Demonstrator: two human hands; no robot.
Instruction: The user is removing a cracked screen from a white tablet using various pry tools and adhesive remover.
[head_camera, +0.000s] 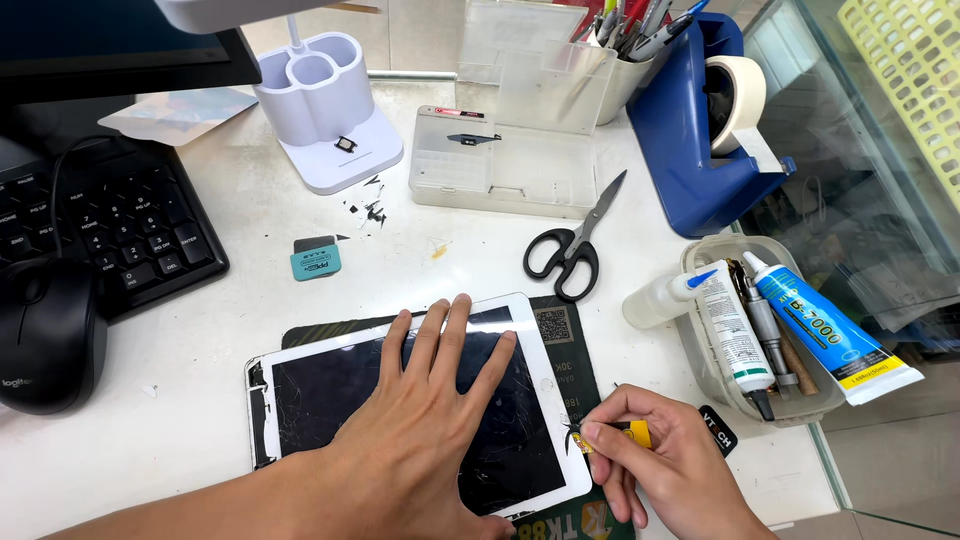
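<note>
Cracked white-framed tablet (330, 400), with small yellow-handled pry tool (618, 433)

Tablet flat, screen up, on dark mat; glass shattered, lifting at 9 o'clock edge. Tool tip touching tablet's 3 o'clock edge.

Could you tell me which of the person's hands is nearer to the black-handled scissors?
Left. The left hand lies flat on the tablet, its fingertips just below the scissors; the right hand is lower, at the tablet's right edge.

1. I see my left hand (430, 420) bare: no glove, ring or watch, forearm unsleeved to the frame's edge.
2. My right hand (665, 465) likewise bare, nails trimmed short.
</note>
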